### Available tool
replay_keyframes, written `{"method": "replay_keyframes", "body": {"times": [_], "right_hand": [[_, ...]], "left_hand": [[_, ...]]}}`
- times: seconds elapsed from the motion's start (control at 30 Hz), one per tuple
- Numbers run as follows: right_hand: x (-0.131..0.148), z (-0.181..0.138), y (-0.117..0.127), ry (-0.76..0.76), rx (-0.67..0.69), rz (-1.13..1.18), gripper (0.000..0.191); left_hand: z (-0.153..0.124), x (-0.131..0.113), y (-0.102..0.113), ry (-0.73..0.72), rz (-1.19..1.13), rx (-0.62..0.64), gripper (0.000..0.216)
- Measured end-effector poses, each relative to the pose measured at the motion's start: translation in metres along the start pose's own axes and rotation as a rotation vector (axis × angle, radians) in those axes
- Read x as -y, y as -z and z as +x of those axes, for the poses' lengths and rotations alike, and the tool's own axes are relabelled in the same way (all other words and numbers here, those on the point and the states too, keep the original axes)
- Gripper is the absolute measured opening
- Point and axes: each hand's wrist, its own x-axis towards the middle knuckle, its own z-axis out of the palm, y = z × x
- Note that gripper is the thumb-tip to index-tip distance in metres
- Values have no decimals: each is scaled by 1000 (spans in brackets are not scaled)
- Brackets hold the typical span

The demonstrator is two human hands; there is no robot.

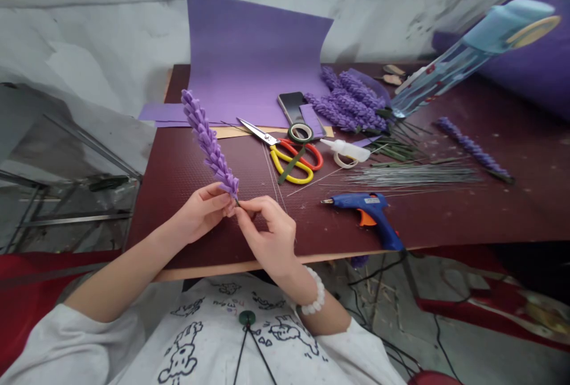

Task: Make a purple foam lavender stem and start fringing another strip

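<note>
A purple artificial lavender stem (209,144) leans up and to the left above the table's front left part. My left hand (207,210) is closed around its lower end, just under the bottom petals. At the base, my right hand (267,227) pinches the short dark stalk between thumb and forefinger, its fingertips close to those of the left. Beyond the hands lie scissors (291,162) with one red and one yellow handle, and a strip of dark green tape rests across them. A roll of green tape (300,132) sits against a phone (291,106).
Right of my hands lies a blue glue gun (371,210), its cord running over the front edge. Behind it are thin wires (414,175), a white glue bottle (347,149), bunched lavender stems (351,100), one single stem (474,147) and a tilted clear-and-blue container (472,52). Purple sheet (253,64) stands at the back.
</note>
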Motion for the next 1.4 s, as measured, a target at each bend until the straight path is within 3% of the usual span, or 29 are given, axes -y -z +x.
{"method": "replay_keyframes", "body": {"times": [0.27,0.43,0.63,0.8,1.0,1.1,1.3,1.4], "right_hand": [[-8,-6,-2,99,-10,-143,15],[-12,-8,-2,62,19,-151,15],[-8,-6,-1,16,40,-108,10],[-3,-3,1,-67,23,-29,7],[-8,-2,10,-280,-4,55,2],[-10,0,13,-400,-16,131,6],[-7,1,6,-596,73,426,15],[-9,-3,0,-687,144,640,20]], "left_hand": [[0,-3,0,-39,-32,-4,16],[0,-1,1,-119,65,-11,34],[2,-1,4,-181,97,-168,36],[4,-3,2,-257,14,-213,45],[9,-9,12,-319,-35,-435,30],[10,-8,13,-245,11,-364,27],[2,5,2,-39,36,1,37],[0,7,2,-7,24,41,34]]}}
